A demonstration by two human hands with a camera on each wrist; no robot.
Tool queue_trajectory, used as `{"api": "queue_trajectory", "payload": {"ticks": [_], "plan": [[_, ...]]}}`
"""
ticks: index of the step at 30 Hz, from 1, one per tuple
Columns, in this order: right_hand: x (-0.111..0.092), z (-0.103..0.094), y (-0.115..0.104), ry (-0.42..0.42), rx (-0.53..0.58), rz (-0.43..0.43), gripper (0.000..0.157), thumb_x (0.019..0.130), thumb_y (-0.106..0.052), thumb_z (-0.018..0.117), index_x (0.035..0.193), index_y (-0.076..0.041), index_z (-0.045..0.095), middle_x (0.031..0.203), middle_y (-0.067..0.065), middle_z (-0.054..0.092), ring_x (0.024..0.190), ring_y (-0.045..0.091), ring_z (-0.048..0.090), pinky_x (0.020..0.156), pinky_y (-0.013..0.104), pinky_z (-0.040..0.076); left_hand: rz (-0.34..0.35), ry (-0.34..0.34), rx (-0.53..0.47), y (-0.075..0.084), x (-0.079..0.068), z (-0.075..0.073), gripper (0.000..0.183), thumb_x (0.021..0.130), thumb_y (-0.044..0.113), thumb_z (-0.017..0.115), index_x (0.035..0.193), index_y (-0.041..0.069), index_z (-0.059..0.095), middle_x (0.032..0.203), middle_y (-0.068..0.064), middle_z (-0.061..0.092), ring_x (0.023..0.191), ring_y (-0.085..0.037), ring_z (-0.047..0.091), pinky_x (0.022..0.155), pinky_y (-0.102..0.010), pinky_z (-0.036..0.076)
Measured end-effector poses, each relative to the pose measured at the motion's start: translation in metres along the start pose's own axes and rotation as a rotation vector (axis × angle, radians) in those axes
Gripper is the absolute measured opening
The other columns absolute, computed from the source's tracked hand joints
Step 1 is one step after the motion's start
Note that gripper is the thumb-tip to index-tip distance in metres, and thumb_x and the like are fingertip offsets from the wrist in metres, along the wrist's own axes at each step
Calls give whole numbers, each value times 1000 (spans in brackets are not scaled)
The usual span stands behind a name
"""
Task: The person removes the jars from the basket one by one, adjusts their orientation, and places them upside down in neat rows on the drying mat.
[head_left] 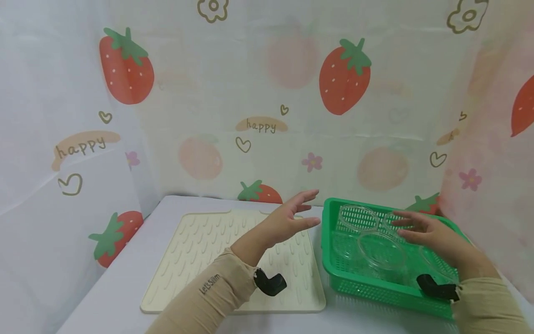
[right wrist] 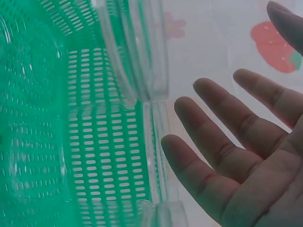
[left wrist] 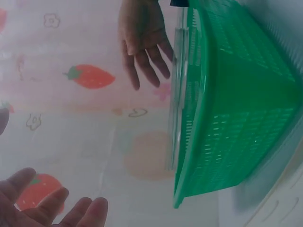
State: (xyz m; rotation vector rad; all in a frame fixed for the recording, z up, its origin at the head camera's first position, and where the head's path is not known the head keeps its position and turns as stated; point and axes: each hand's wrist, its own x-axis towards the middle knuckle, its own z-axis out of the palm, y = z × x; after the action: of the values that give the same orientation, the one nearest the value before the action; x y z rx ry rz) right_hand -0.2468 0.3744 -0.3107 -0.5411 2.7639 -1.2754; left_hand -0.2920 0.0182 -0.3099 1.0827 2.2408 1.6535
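Note:
A green perforated basket [head_left: 388, 287] stands at the right of the table. Several clear round containers [head_left: 381, 250] are inside it, their rims near the height of the basket's edge. My right hand [head_left: 434, 236] hovers over the basket's right part, fingers spread and holding nothing; in the right wrist view its fingertips [right wrist: 182, 106] are apart from the clear rims. To the left of the basket, my left hand [head_left: 292, 218] is raised above a cream ridged mat [head_left: 175, 269], its fingers extended and nothing in them.
Behind the white table [head_left: 104, 301] hangs a curtain [head_left: 250, 69] printed with strawberries, and it also closes off both sides. The mat lies flat beside the basket's left wall. Black wrist mounts [head_left: 271, 283] show on both sleeves.

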Motion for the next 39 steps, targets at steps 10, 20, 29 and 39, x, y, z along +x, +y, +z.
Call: {"api": "queue_trajectory", "payload": {"ticks": [10, 20, 29, 39], "plan": [[1, 5, 4, -52, 32, 26, 54, 88, -23, 51, 134, -8, 28, 126, 23, 39, 103, 20, 52, 78, 31, 43, 16, -49, -83, -8, 1, 20, 57, 82, 31, 58, 130, 40, 29, 130, 15, 32, 120, -16, 34, 87, -34, 38], [2, 11, 6, -157, 45, 79, 58, 85, -23, 55, 133, -2, 30, 127, 24, 38, 109, 31, 45, 81, 35, 43, -18, -70, -74, -13, 4, 32, 56, 83, 33, 57, 129, 42, 28, 130, 19, 32, 119, -14, 34, 87, -35, 37], [1, 13, 1, -216, 36, 32, 63, 80, -17, 61, 133, -1, 30, 131, 23, 33, 112, 31, 42, 78, 23, 42, -18, -77, -63, -16, 3, 31, 55, 82, 34, 57, 128, 44, 28, 130, 19, 32, 119, -15, 35, 87, -37, 37], [6, 17, 0, -318, 73, 63, 74, 77, -19, 64, 137, -5, 23, 134, 23, 29, 117, 46, 28, 85, 46, 39, -12, -68, -67, -21, -1, 26, 59, 81, 33, 59, 131, 38, 28, 131, 13, 33, 117, -14, 36, 85, -35, 39]]}}
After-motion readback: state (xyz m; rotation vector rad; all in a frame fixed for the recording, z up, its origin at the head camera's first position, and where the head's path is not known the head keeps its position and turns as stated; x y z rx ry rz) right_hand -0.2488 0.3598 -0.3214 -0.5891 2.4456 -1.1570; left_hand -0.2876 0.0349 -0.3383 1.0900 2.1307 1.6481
